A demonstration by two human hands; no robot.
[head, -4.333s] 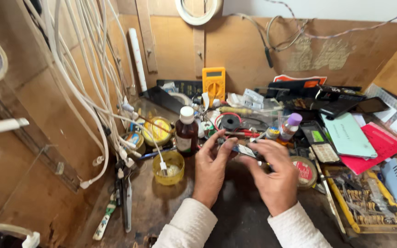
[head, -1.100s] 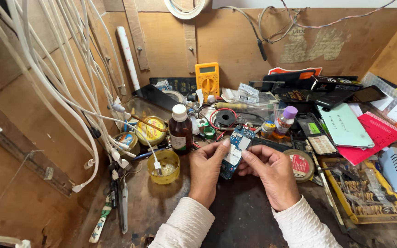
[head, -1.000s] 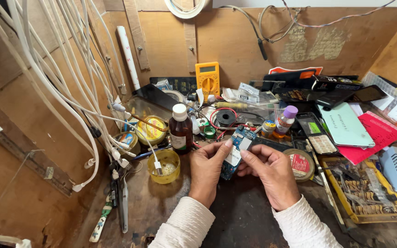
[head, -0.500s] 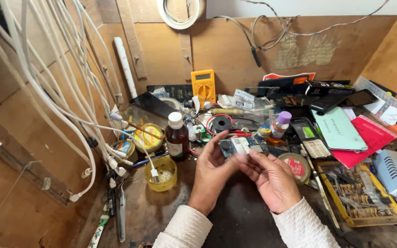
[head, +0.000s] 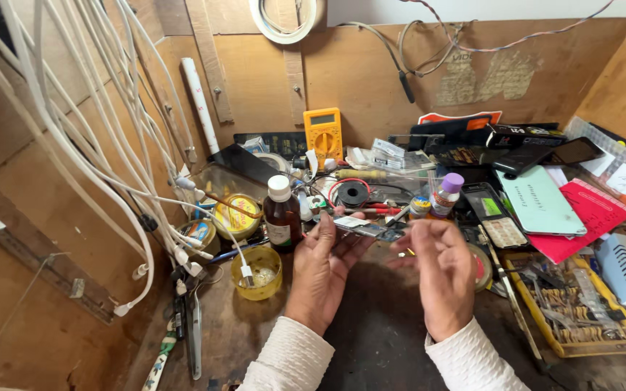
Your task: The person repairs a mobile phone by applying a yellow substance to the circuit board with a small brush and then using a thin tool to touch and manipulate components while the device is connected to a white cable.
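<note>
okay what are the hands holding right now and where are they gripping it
The left hand holds a small circuit board by its left end, pinched in the fingertips. The right hand is open just beside the board and grips nothing.

Both forearms wear long sleeves of off-white, waffle-textured knit fabric. Left sleeve (head: 288, 360) and right sleeve (head: 472, 360) each end in a plain cuff at the wrist. Left hand (head: 322, 275) and right hand (head: 440, 279) are bare: no gloves, rings or watch visible.
</note>
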